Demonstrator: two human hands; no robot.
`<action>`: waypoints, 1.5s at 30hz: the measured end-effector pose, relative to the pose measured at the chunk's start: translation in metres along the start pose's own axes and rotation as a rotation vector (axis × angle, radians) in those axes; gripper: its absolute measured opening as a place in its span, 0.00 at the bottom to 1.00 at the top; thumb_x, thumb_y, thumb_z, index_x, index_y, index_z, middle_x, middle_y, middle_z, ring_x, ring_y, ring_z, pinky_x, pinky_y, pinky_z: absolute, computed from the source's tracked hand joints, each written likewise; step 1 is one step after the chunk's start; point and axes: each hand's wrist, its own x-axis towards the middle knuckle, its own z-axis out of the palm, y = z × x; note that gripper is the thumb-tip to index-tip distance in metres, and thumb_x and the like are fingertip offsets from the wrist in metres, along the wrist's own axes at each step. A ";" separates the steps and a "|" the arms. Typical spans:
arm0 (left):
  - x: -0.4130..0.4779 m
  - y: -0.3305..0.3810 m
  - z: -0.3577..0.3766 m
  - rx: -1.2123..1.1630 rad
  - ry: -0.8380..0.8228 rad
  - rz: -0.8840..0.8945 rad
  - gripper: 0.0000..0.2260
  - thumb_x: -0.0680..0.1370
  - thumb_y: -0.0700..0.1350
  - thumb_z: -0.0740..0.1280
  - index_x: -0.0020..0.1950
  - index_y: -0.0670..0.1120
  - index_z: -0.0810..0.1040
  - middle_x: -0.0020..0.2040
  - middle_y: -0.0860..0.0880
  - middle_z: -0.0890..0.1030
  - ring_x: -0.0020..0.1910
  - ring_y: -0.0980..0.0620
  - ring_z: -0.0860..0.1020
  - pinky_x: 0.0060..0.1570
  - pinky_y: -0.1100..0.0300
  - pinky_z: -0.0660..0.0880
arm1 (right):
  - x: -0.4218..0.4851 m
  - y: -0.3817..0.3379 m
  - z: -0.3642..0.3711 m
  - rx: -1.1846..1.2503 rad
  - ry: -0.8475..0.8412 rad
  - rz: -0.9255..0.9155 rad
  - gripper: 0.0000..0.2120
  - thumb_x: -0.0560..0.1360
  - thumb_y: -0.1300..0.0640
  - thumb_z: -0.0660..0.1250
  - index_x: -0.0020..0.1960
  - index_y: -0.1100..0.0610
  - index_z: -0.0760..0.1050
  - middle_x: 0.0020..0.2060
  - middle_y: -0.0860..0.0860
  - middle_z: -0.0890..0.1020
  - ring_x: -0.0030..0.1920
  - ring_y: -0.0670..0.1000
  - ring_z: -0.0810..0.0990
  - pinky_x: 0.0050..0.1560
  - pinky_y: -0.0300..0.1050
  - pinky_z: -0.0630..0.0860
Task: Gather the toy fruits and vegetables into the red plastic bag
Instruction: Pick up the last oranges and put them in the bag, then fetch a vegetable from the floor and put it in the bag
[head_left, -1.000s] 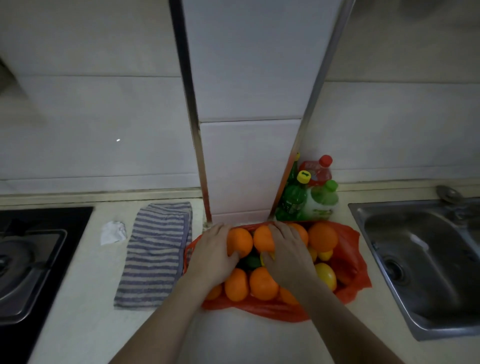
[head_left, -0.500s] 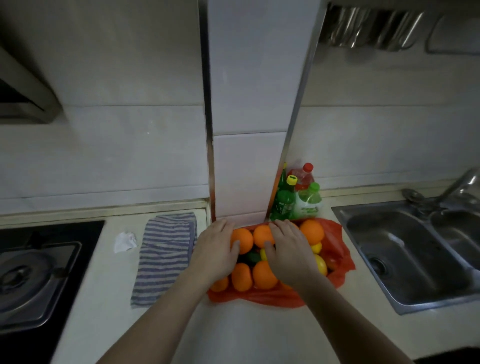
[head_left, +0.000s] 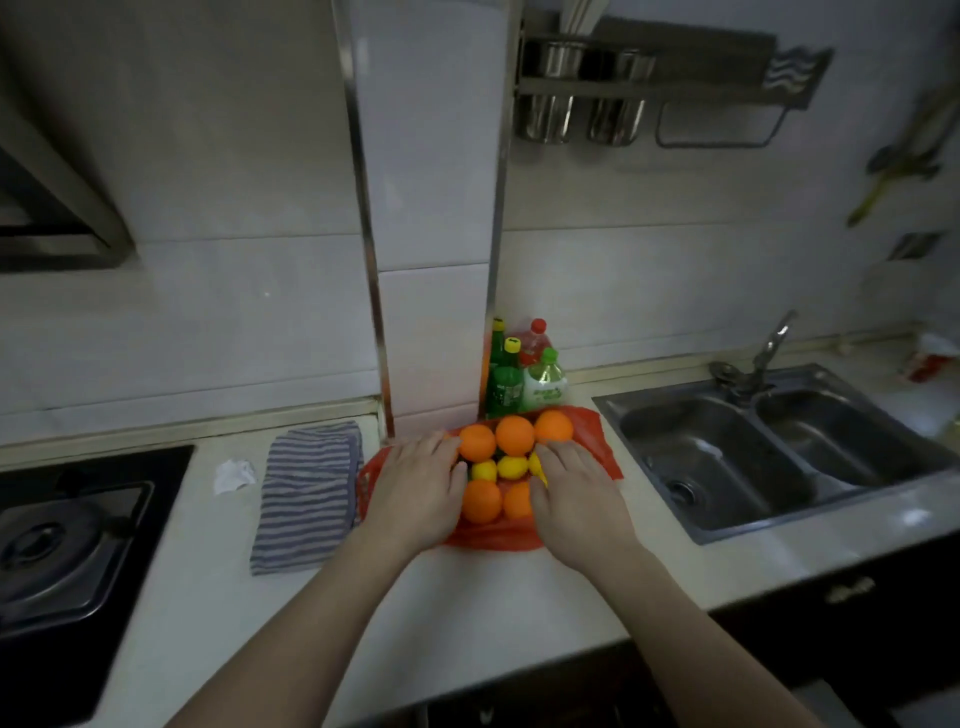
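Dim kitchen, with a pale surface (head_left: 467, 597) running from a black stove (head_left: 57, 530) at the left edge to a steel double sink (head_left: 727, 467) on the right. Dead centre of the frame, the red plastic bag (head_left: 597, 447) lies spread flat. The toy fruit sits piled on top of it rather than properly inside. There are three toy oranges (head_left: 514, 435) in a back row, some lemons (head_left: 511, 466) in the middle and two more oranges in front.

The left hand (head_left: 415, 488) and right hand (head_left: 576, 501) bracket the pile from either side. Neither grip is pinching anything; the fingers are spread and fairly flat, pressing inward on the fruit. It's murky though, so the right fingertips might be curling over a yellow piece, and I can't say for sure.

My take is that this is the corralling step. I'd keep the palms low against the surface so the round ones can't roll out underneath. Squeeze everything toward the bag's middle, then lift the bag edges up around the heap, not the fruit itself.

Watch the right side, since a stray orange would head for the sink. The bottles (head_left: 519, 379) just behind and the striped cloth (head_left: 306, 493) to the left wall in the other directions.
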 end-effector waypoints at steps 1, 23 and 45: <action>-0.006 0.009 -0.001 0.001 -0.003 0.019 0.24 0.78 0.56 0.47 0.63 0.48 0.74 0.63 0.46 0.77 0.61 0.44 0.74 0.62 0.49 0.69 | -0.012 0.004 -0.008 -0.002 0.018 0.007 0.23 0.77 0.49 0.54 0.67 0.58 0.72 0.63 0.55 0.76 0.65 0.57 0.71 0.68 0.52 0.66; -0.005 0.165 -0.018 -0.247 -0.022 0.423 0.21 0.83 0.50 0.53 0.76 0.50 0.62 0.77 0.50 0.63 0.75 0.51 0.59 0.75 0.55 0.53 | -0.134 0.067 -0.133 -0.110 0.182 0.424 0.23 0.81 0.50 0.53 0.73 0.57 0.64 0.70 0.52 0.69 0.71 0.51 0.63 0.72 0.46 0.61; -0.020 0.320 0.042 -0.369 -0.239 1.057 0.21 0.82 0.52 0.53 0.73 0.48 0.66 0.71 0.49 0.69 0.71 0.50 0.66 0.72 0.51 0.62 | -0.295 0.100 -0.152 -0.190 0.317 1.130 0.22 0.81 0.51 0.55 0.72 0.59 0.64 0.69 0.54 0.69 0.69 0.54 0.64 0.67 0.46 0.62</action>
